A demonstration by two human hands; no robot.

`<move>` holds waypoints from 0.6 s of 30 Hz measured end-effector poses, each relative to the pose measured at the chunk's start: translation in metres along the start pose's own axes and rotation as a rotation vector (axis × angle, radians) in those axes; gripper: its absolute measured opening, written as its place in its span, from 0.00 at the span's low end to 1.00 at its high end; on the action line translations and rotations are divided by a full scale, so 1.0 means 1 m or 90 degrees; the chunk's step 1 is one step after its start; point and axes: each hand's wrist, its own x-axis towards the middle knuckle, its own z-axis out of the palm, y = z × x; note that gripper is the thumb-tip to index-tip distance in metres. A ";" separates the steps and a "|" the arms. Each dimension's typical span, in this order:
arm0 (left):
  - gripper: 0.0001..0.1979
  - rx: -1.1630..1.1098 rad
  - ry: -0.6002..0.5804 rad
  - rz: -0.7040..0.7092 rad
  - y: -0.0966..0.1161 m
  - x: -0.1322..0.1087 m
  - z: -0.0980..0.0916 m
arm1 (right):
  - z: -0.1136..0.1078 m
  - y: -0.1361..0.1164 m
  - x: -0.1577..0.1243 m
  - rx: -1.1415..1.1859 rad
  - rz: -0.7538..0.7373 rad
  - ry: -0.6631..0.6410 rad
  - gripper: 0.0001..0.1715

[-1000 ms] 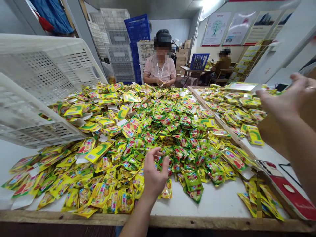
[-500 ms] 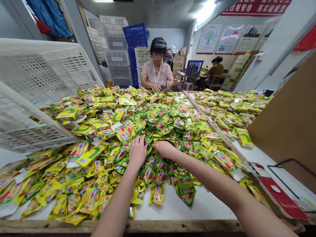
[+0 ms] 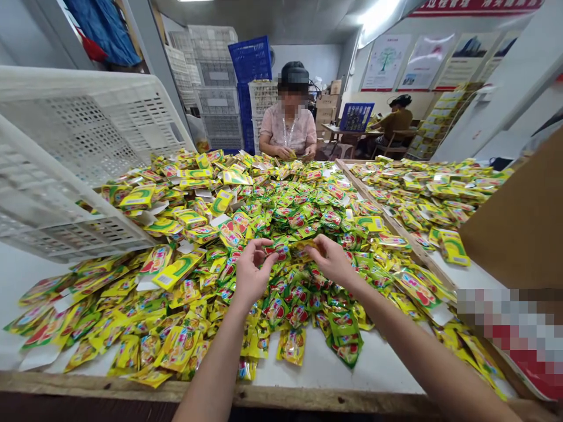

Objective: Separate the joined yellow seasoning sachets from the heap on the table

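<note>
My left hand is over the middle of the heap, thumb and fingers curled around the edge of a small green candy packet. Beside it my right hand pinches a small yellow packet between thumb and fingers. The two packets are close together, end to end. Beneath and beyond both hands lies a pile of green packets with red fruit pictures. Yellow packets are spread along the near left. Flat yellow boxes, some with flaps open, lie to the left of my hands.
A white perforated crate tilts over the table's left side. A wooden strip divides the tabletop; more yellow boxes lie beyond it. Brown cardboard stands at right. Across the table sits a person, hands at the pile's far edge.
Both hands have come up from the pile and moved slightly apart, now with a green and a yellow packet at the fingers. The view has shifted a little left.
</note>
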 end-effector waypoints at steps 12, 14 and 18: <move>0.12 -0.093 -0.284 -0.061 0.018 -0.029 0.026 | 0.007 -0.026 -0.066 0.577 0.224 -0.009 0.22; 0.14 -0.025 -0.244 -0.001 0.021 -0.024 0.021 | 0.001 -0.020 -0.072 0.598 0.259 0.022 0.22; 0.18 0.264 0.202 -0.007 0.014 0.024 -0.021 | -0.006 -0.003 -0.078 0.613 0.323 0.118 0.23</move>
